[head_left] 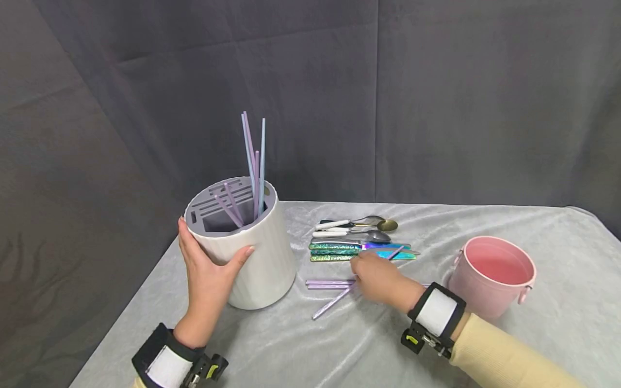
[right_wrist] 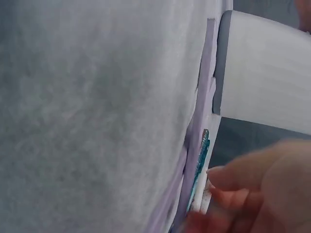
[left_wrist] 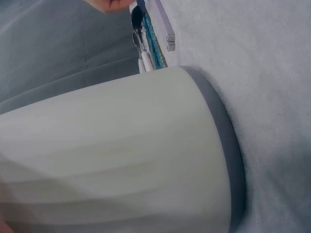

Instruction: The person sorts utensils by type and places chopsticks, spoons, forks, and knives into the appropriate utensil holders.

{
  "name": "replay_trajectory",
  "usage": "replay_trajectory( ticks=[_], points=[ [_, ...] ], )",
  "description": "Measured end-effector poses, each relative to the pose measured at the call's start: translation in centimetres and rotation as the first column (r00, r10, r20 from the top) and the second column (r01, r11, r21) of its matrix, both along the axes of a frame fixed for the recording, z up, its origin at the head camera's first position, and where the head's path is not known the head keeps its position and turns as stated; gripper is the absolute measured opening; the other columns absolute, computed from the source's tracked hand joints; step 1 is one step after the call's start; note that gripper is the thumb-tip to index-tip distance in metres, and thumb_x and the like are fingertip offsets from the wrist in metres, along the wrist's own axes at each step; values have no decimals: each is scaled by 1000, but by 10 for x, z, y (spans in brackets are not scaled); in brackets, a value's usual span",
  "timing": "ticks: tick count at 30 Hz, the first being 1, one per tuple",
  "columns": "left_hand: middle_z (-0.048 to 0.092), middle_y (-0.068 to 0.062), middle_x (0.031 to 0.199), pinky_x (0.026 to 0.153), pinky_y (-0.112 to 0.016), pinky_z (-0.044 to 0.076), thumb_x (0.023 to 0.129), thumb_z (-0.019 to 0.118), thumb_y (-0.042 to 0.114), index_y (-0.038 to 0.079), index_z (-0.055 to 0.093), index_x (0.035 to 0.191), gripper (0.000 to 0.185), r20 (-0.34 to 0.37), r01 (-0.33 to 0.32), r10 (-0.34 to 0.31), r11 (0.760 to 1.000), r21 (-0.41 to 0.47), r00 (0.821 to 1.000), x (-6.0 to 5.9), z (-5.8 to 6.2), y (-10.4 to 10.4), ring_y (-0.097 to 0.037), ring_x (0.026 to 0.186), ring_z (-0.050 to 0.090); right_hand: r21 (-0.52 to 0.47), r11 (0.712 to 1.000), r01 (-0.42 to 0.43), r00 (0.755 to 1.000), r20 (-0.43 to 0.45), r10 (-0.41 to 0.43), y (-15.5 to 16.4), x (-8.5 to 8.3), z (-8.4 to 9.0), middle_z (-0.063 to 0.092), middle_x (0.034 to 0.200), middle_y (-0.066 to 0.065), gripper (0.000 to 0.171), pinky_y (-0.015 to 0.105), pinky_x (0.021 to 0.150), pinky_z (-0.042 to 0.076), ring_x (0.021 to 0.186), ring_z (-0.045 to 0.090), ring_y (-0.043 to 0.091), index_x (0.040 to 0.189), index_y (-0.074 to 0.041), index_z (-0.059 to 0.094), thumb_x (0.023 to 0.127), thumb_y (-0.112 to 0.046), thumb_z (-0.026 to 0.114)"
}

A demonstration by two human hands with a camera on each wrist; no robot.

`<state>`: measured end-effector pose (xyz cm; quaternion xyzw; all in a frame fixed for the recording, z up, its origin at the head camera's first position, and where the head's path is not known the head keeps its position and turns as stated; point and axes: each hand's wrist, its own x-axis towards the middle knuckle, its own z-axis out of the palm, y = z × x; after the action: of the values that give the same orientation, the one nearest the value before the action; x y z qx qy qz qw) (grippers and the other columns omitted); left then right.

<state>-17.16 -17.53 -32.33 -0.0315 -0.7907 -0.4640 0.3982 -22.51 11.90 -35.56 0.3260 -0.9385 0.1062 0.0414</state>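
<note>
the lilac chopsticks [head_left: 330, 283] lie flat on the tabletop [head_left: 368, 345], long axis left-right, between the white holder [head_left: 257, 258] and the right hand [head_left: 383, 280]. that hand's grip covers their right ends; whether it pinches one, i cannot tell. the left hand [head_left: 208, 280] clasps the holder's rim.

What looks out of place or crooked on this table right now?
One purple chopstick lies slanted across the cloth under the right hand, while the other loose chopsticks and the cutlery lie in level rows. Nothing looks spilled or broken.
</note>
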Motion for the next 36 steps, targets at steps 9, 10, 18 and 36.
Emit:
replay_trajectory(
  ticks=[9, 10, 18, 36],
  points=[
    [14, -19, 155, 114, -50, 15, 69, 87, 10, 1, 3, 153, 118, 16, 6, -6, 1000, 20, 1000, 0, 1, 1, -29, 141, 16, 52, 924, 378, 919, 96, -381, 1, -4, -9, 61, 66, 12, 39, 43, 54, 49, 60, 60, 24, 62, -7, 56, 93, -30, 63],
    [14, -20, 155, 114, -50, 15, 70, 87, 12, 1, 3, 153, 118, 17, 5, -6, 1000, 18, 1000, 1, 1, 1, -29, 142, 16, 60, 916, 398, 911, 97, -402, 0, -5, -10, 61, 66, 12, 39, 43, 53, 49, 60, 60, 24, 63, -7, 57, 93, -31, 63],
    [13, -19, 156, 114, -51, 15, 69, 87, 12, 2, 2, 154, 120, 29, 10, -11, 1000, 18, 1000, 1, 1, 0, -27, 142, 15, 110, 861, 496, 842, 181, -508, -4, -10, -12, 58, 66, 8, 40, 40, 53, 48, 62, 57, 21, 67, -7, 61, 94, -37, 61],
    [14, -20, 155, 114, -51, 15, 68, 88, 11, 1, 2, 153, 121, 25, 7, -7, 1000, 18, 1000, -1, 2, 0, -26, 142, 15, -203, 824, 529, 795, 457, -399, 8, -6, -6, 53, 53, 5, 24, 24, 41, 40, 42, 48, 13, 64, -5, 55, 88, -11, 57]
  ],
)
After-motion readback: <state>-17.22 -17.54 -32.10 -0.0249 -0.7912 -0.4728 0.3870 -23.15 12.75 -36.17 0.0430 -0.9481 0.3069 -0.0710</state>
